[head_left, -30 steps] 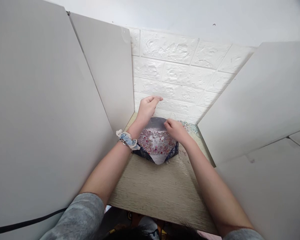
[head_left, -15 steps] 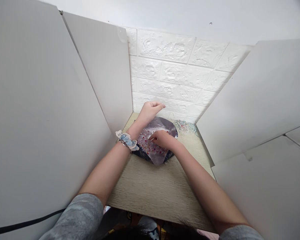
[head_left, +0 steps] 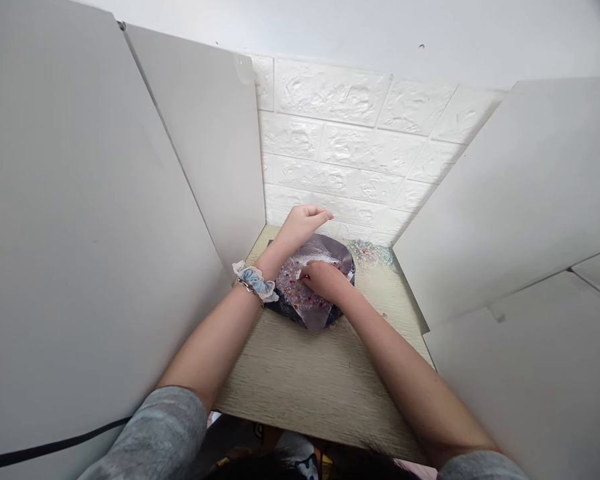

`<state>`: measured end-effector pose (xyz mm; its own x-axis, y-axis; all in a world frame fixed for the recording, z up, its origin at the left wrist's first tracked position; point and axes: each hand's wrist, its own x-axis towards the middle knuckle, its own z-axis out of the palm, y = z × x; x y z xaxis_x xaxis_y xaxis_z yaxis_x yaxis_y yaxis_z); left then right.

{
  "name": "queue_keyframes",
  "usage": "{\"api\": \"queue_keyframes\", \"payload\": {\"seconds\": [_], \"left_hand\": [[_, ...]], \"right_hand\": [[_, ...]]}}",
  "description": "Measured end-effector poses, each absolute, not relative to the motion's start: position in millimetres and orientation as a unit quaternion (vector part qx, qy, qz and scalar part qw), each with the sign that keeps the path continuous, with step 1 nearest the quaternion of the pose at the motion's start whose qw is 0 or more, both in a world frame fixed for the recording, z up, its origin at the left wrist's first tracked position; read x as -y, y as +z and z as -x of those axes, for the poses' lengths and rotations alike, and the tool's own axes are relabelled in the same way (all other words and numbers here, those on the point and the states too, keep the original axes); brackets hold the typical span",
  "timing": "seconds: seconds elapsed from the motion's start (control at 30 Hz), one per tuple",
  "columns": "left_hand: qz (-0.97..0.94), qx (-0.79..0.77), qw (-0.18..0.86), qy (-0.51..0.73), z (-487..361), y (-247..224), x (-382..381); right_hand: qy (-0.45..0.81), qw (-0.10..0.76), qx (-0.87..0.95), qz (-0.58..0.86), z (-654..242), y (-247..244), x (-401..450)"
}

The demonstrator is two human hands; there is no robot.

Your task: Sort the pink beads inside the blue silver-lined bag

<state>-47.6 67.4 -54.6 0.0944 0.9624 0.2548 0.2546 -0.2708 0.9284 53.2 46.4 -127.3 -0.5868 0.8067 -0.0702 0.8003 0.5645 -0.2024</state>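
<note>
Small pink, red and clear beads [head_left: 293,288] lie spread in an open grey-lined fabric pouch [head_left: 333,248] with a dark patterned outside. Over its far left part, my left hand [head_left: 306,223] is raised with thumb and fingertips pinched together; anything in that pinch is too small to make out. My right hand [head_left: 326,280] is low over the beads, its fingers closed and pointing left. What those fingers grip, if anything, is hidden. On my left wrist sit a blue and white scrunchie [head_left: 256,281] and a metal bracelet.
The pouch rests on a pale wood-grain tabletop [head_left: 320,373]. To its right, by the wall, lies a heap of clear, greenish and pink beads [head_left: 371,255]. White panels [head_left: 210,147] rise on both sides, and a white brick-pattern wall [head_left: 330,140] stands behind.
My right hand has shifted slightly left, and its fingers have drawn closer together over the beads. My left hand, still pinched, has moved a little to the right.
</note>
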Motion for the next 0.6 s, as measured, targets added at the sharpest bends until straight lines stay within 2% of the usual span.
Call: {"api": "queue_keyframes", "payload": {"seconds": [0.13,0.37,0.47,0.6], "left_hand": [[-0.639,-0.479,0.373,0.473,48.2,-55.0,-68.5],[-0.647,-0.478,0.373,0.463,49.0,-56.1,-70.2],[-0.658,-0.481,0.375,0.442,49.2,-57.7,-71.9],[-0.677,-0.492,0.373,0.401,49.0,-62.4,-73.8]], "right_hand": [[0.072,0.050,0.896,0.436,-54.9,-131.4,-50.8],[0.142,0.205,0.833,0.494,-78.7,-108.5,-65.8],[0.256,0.292,0.778,0.494,-89.9,-101.4,-74.0],[0.484,0.438,0.631,0.420,-91.4,-104.2,-80.7]]}}
